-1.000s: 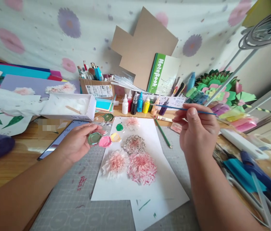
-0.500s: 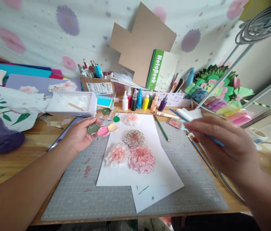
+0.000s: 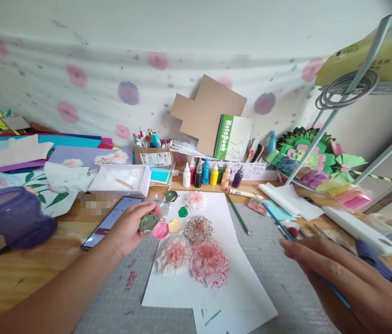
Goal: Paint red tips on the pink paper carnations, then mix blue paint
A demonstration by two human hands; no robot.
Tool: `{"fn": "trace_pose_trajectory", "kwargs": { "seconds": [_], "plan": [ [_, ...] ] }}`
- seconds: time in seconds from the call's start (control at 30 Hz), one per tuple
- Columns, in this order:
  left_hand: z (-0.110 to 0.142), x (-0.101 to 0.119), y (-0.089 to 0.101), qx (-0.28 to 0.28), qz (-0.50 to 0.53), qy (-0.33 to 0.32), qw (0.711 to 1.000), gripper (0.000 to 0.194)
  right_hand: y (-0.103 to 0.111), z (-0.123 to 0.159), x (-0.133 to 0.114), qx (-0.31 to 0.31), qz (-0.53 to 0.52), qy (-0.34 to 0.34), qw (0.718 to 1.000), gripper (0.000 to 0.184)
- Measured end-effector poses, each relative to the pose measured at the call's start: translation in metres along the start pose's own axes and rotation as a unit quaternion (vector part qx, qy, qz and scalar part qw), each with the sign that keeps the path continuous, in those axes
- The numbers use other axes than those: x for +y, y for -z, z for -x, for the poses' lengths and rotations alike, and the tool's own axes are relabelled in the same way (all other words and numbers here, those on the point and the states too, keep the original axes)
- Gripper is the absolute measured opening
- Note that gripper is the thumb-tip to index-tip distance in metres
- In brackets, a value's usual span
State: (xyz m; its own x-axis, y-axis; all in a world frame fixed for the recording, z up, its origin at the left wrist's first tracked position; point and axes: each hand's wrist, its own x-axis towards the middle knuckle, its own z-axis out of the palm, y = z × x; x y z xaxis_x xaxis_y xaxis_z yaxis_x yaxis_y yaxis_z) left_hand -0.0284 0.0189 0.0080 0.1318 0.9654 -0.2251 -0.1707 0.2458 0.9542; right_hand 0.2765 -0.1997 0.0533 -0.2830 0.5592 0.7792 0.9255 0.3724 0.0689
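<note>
Between the left hand (image 3: 129,232), with a palette (image 3: 149,224) in it, and the right hand (image 3: 349,273), flowers (image 3: 209,264) lie on paper (image 3: 240,290) over a mat (image 3: 263,260). Beyond both hands, bottles (image 3: 214,176) stand before a notebook (image 3: 234,139), with cardboard (image 3: 201,113) behind. Left of the left hand lie a phone (image 3: 107,222) and, farther out, a pot (image 3: 11,208)

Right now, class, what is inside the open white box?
The open white box holds white material, with a thin tan stick lying on top; anything beneath the material is covered and cannot be seen.
</note>
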Motion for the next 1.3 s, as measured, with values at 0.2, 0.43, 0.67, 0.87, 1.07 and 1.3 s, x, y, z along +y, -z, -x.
{"fn": "trace_pose_trajectory", "kwargs": {
  "seconds": [0.2,0.43,0.67,0.87,1.07,1.3],
  "plan": [
    [0.022,0.001,-0.012,-0.055,-0.061,0.042,0.996,0.026,0.002,-0.005,-0.002,0.0,-0.017,0.013,1.0,0.024],
    [0.024,0.013,-0.054,-0.142,-0.16,0.046,0.976,0.031,0.032,-0.003,0.008,0.056,0.023,-0.082,0.995,0.019],
    [0.011,-0.002,-0.166,-0.246,-0.321,0.004,0.915,0.018,0.052,0.013,0.021,0.085,0.008,-0.142,0.986,0.013],
    [-0.004,-0.038,-0.245,-0.302,-0.444,-0.005,0.844,0.033,0.059,0.028,0.03,0.1,-0.031,-0.176,0.979,0.015],
    [-0.029,-0.041,-0.269,-0.299,-0.508,-0.042,0.806,0.036,0.065,0.043,0.035,0.111,-0.082,-0.241,0.961,0.018],
    [-0.099,0.017,-0.185,-0.182,-0.471,-0.105,0.857,0.038,0.067,0.044,0.027,0.144,-0.077,-0.274,0.948,0.018]
  ]
}}
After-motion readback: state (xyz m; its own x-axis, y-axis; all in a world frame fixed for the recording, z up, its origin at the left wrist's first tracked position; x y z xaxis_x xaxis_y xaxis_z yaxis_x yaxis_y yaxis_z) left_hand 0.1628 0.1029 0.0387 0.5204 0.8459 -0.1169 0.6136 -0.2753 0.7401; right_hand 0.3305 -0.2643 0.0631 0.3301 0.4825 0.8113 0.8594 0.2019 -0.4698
